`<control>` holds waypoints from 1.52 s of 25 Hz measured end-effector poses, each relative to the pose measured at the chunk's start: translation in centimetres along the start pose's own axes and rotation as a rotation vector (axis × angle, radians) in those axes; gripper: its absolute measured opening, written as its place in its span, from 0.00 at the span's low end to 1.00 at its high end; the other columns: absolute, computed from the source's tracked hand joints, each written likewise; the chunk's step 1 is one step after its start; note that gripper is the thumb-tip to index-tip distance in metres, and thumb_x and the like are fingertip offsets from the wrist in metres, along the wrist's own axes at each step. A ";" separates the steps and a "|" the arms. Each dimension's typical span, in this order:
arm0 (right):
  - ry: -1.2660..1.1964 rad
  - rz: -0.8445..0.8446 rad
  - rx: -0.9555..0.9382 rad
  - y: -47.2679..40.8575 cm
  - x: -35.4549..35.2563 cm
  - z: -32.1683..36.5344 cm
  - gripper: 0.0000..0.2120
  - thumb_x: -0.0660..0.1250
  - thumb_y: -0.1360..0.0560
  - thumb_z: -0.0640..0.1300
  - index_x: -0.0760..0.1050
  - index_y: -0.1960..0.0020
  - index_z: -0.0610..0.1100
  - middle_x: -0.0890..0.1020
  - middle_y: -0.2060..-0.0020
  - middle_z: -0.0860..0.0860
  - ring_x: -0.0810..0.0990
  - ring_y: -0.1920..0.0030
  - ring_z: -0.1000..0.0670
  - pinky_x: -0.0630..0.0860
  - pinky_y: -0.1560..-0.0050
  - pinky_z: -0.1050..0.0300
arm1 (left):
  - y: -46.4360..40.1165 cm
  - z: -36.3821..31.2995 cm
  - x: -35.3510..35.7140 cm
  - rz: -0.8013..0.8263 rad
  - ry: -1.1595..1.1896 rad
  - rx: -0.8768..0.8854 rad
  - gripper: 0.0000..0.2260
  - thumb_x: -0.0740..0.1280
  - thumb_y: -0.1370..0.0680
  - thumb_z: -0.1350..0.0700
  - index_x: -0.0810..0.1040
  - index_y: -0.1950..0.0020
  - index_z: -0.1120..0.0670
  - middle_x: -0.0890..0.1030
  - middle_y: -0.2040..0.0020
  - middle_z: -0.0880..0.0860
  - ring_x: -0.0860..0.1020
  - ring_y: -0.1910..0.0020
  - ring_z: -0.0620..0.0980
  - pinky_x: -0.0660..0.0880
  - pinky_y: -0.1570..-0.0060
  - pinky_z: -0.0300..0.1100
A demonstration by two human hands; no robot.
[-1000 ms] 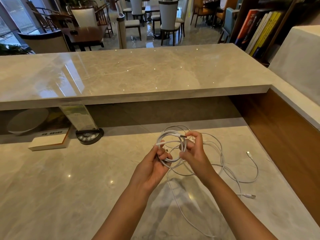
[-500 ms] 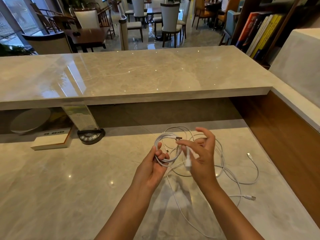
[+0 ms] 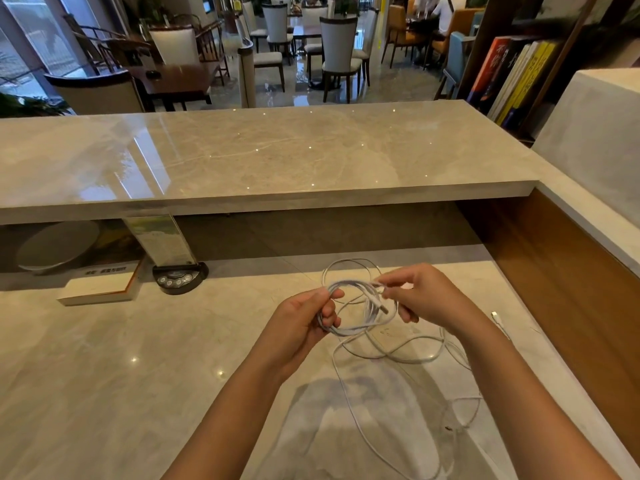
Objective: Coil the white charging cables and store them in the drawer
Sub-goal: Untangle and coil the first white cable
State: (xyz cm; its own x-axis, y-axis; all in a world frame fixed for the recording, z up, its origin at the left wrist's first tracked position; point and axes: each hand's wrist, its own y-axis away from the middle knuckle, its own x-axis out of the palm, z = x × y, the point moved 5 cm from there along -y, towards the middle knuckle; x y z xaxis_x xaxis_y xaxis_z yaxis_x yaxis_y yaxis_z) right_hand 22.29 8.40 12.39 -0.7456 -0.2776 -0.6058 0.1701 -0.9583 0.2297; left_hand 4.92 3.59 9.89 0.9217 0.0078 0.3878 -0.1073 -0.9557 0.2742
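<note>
My left hand [image 3: 300, 323] grips the left side of a small coil of white charging cable [image 3: 360, 327] held just above the marble desk [image 3: 138, 358]. My right hand [image 3: 420, 296] pinches the cable's plug end at the coil's upper right. Loose white cable [image 3: 408, 355] trails from the coil across the desk toward me and to the right. A white connector [image 3: 494, 314] lies on the desk right of my right hand. No drawer is in view.
A raised marble counter [image 3: 263, 157] runs across the back. Under it stand a black call-button base with a clear sign holder [image 3: 180, 278], a white box [image 3: 100, 285] and a round plate [image 3: 55, 245]. A wooden side panel [image 3: 571, 289] closes the right.
My right hand let its fingers close again and brought the plug end up to the top of the coil. The left hand kept its hold on the coil.
</note>
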 end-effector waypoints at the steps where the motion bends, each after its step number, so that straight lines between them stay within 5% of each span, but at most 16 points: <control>1: 0.034 0.083 -0.019 -0.1 0.1 0.4 0.11 0.64 0.24 0.37 0.82 0.51 0.49 0.78 0.79 0.54 0.72 0.79 0.57 0.72 0.72 0.62 | 0.1 -0.3 0.0 0.016 -0.053 0.009 0.13 0.56 0.20 0.60 0.79 0.55 0.60 0.71 0.71 0.51 0.70 0.71 0.45 0.75 0.59 0.39; 9: -0.042 0.181 -0.184 -0.5 1.9 3.3 0.16 0.56 0.23 0.37 0.81 0.60 0.47 0.79 0.69 0.51 0.74 0.70 0.57 0.72 0.66 0.61 | 0.0 -0.4 -0.7 -0.027 -0.151 0.005 0.13 0.58 0.20 0.58 0.81 0.54 0.59 0.75 0.70 0.52 0.75 0.70 0.45 0.80 0.56 0.41; 12: -0.112 0.213 -0.219 -0.4 2.6 4.3 0.10 0.59 0.24 0.40 0.77 0.54 0.50 0.79 0.64 0.50 0.75 0.65 0.55 0.72 0.63 0.60 | 0.0 -0.6 -1.1 -0.065 -0.120 0.000 0.13 0.58 0.20 0.57 0.81 0.53 0.60 0.75 0.70 0.53 0.75 0.70 0.46 0.80 0.59 0.40; 15: 0.124 0.173 -0.317 -0.2 2.8 4.7 0.15 0.68 0.27 0.45 0.68 0.44 0.55 0.79 0.62 0.51 0.76 0.65 0.55 0.73 0.66 0.64 | 0.0 -0.6 -1.4 -0.055 -0.136 -0.024 0.13 0.58 0.20 0.58 0.81 0.52 0.59 0.75 0.69 0.54 0.74 0.70 0.46 0.79 0.60 0.39; 20: 0.680 0.100 -0.587 0.4 3.4 6.1 0.07 0.62 0.23 0.48 0.73 0.49 0.47 0.81 0.58 0.49 0.75 0.63 0.50 0.71 0.65 0.57 | 0.2 -0.5 -1.0 -0.018 -0.217 -0.066 0.13 0.58 0.20 0.59 0.81 0.56 0.58 0.74 0.69 0.55 0.73 0.71 0.47 0.79 0.63 0.39; 25: 0.718 0.099 -0.615 0.7 3.5 5.3 0.10 0.58 0.21 0.49 0.75 0.52 0.46 0.81 0.61 0.49 0.76 0.62 0.49 0.71 0.64 0.54 | 0.2 0.1 -0.9 0.000 -0.318 -0.076 0.12 0.59 0.20 0.57 0.81 0.53 0.57 0.74 0.71 0.52 0.74 0.73 0.45 0.78 0.63 0.38; 30: 0.384 0.236 -0.456 -0.2 3.0 3.9 0.11 0.63 0.24 0.49 0.81 0.59 0.47 0.82 0.67 0.52 0.77 0.68 0.52 0.72 0.66 0.58 | 0.1 -0.2 -0.1 0.064 -0.595 0.019 0.11 0.61 0.21 0.58 0.82 0.53 0.57 0.74 0.72 0.51 0.73 0.73 0.44 0.77 0.66 0.37; 34: -0.227 0.121 -0.153 -1.2 2.5 2.0 0.06 0.67 0.26 0.41 0.80 0.52 0.41 0.83 0.69 0.47 0.72 0.75 0.52 0.68 0.77 0.63 | -0.2 0.0 -0.7 -0.040 -0.046 -0.136 0.09 0.60 0.21 0.58 0.78 0.46 0.58 0.79 0.63 0.54 0.80 0.66 0.46 0.81 0.57 0.43; 38: -0.366 0.182 -0.024 -1.0 3.2 0.5 0.06 0.68 0.27 0.37 0.80 0.50 0.40 0.82 0.69 0.47 0.73 0.74 0.54 0.71 0.75 0.64 | 0.1 1.1 -1.9 -0.155 -0.186 0.009 0.15 0.64 0.24 0.65 0.77 0.40 0.54 0.84 0.57 0.51 0.83 0.60 0.45 0.81 0.56 0.42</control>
State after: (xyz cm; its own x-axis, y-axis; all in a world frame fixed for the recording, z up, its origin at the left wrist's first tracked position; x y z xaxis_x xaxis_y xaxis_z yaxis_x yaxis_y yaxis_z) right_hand 19.40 8.51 10.61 -0.8815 -0.4039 -0.2447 0.3319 -0.8985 0.2873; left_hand 3.59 3.21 8.21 0.9798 0.1006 0.1726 0.0430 -0.9499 0.3094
